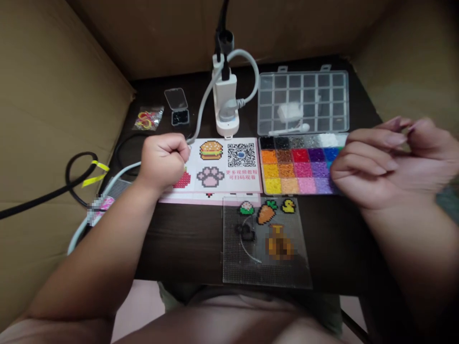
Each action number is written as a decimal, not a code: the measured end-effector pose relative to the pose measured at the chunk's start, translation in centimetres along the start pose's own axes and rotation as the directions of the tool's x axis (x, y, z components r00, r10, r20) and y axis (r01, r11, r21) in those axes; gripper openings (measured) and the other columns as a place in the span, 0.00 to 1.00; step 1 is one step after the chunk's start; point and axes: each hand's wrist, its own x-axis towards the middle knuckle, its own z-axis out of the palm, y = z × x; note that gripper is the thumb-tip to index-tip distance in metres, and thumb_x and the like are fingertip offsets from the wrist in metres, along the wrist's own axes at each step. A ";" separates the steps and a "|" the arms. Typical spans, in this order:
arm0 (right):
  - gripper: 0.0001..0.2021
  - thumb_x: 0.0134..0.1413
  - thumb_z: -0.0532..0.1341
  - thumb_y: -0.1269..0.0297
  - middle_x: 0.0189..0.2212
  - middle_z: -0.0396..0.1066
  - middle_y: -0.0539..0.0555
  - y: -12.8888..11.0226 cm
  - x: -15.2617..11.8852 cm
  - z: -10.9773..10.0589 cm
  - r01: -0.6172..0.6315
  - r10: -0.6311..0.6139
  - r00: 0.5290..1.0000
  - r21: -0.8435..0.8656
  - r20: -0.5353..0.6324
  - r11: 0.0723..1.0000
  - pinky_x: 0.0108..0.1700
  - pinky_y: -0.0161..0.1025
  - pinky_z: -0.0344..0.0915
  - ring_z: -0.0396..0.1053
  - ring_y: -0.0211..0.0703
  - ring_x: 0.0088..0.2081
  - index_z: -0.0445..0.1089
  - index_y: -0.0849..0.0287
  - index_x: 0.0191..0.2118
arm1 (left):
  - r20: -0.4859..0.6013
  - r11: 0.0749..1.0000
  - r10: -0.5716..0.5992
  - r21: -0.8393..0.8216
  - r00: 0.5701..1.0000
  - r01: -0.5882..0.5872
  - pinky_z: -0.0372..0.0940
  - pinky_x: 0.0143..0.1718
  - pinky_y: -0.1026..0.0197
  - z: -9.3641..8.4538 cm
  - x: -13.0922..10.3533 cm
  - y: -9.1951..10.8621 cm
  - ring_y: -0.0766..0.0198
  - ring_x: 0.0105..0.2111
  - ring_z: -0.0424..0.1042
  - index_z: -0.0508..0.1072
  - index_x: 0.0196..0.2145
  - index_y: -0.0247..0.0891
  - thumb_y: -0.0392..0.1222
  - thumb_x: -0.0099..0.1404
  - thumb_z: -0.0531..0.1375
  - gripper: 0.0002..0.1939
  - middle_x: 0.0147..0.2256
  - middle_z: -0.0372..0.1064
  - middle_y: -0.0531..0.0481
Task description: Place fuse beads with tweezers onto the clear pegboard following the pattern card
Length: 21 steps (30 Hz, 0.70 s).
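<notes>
My left hand (pixel 165 160) is closed in a fist over the left part of a printed pattern sheet (pixel 229 187), with nothing showing in it. Raised over the right end of the bead box (pixel 281 169), my right hand (pixel 387 165) has curled fingers, thumb and fingertip close together; anything between them is too small to tell. The sheet shows a burger, a paw and a square code. Below it lies a clear pegboard (pixel 236 272) bearing a bead carrot (pixel 266 212), a yellow duck (pixel 288 206) and a brown bead figure (pixel 279 244).
A white power strip (pixel 227 125) with plugs and cables stands behind the sheet. The box's clear lid (pixel 303 86) is open. At the back left are a small black-bead case (pixel 180 117) and a bag of coloured bands (pixel 148 118). Cardboard walls (pixel 53 95) surround the dark table (pixel 179 243).
</notes>
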 end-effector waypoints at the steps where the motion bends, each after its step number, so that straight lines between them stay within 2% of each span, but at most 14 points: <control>1: 0.14 0.38 0.66 0.62 0.16 0.41 0.40 0.0 0.1 0.0 -0.003 0.003 1.000 -0.012 0.003 1.000 0.17 0.34 0.27 0.28 0.27 0.17 0.57 0.53 0.18 | -0.009 1.000 -0.011 0.002 1.000 0.011 0.48 0.20 0.61 0.0 0.0 -0.1 0.71 0.18 0.56 0.62 0.13 0.40 0.24 0.41 0.51 0.12 0.15 0.57 0.56; 7: 0.09 0.41 0.62 0.66 0.16 0.47 0.39 0.0 0.2 -0.1 -0.060 0.065 0.997 0.112 -0.038 0.992 0.17 0.33 0.30 0.31 0.26 0.16 0.59 0.53 0.21 | -0.005 0.994 -0.098 0.054 0.995 0.098 0.46 0.19 0.61 0.1 0.0 -0.3 0.72 0.17 0.56 0.62 0.11 0.40 0.26 0.45 0.55 0.13 0.14 0.57 0.57; 11: 0.06 0.46 0.55 0.67 0.15 0.50 0.39 0.1 0.3 0.1 -0.080 0.089 0.995 0.189 -0.038 0.979 0.16 0.30 0.31 0.33 0.25 0.14 0.60 0.54 0.22 | -0.042 0.994 -0.098 0.035 0.994 0.100 0.45 0.19 0.61 0.2 0.1 -0.3 0.72 0.16 0.54 0.61 0.10 0.40 0.27 0.44 0.55 0.13 0.13 0.54 0.57; 15: 0.07 0.48 0.51 0.69 0.15 0.53 0.38 0.1 0.4 0.2 -0.108 0.133 0.989 0.301 -0.064 0.947 0.14 0.27 0.34 0.35 0.24 0.13 0.62 0.54 0.23 | -0.039 0.989 -0.141 0.035 0.989 0.143 0.45 0.20 0.60 0.4 0.1 0.1 0.73 0.16 0.53 0.62 0.11 0.40 0.25 0.45 0.55 0.13 0.13 0.53 0.57; 18: 0.07 0.47 0.55 0.69 0.15 0.54 0.38 0.1 0.4 0.1 -0.112 0.134 0.990 0.320 -0.048 0.941 0.14 0.27 0.35 0.36 0.23 0.13 0.63 0.54 0.21 | -0.032 0.987 -0.158 0.005 0.987 0.158 0.44 0.20 0.59 0.4 0.1 0.3 0.72 0.15 0.52 0.61 0.10 0.40 0.25 0.45 0.54 0.14 0.12 0.53 0.56; 21: 0.07 0.39 0.65 0.71 0.14 0.57 0.38 0.3 0.5 -0.2 -0.135 0.136 0.990 0.382 0.023 0.914 0.12 0.25 0.40 0.39 0.21 0.13 0.65 0.56 0.21 | -0.011 0.992 -0.121 -0.035 0.993 0.121 0.41 0.19 0.60 0.6 0.1 0.2 0.73 0.15 0.50 0.59 0.09 0.39 0.25 0.45 0.55 0.15 0.12 0.51 0.56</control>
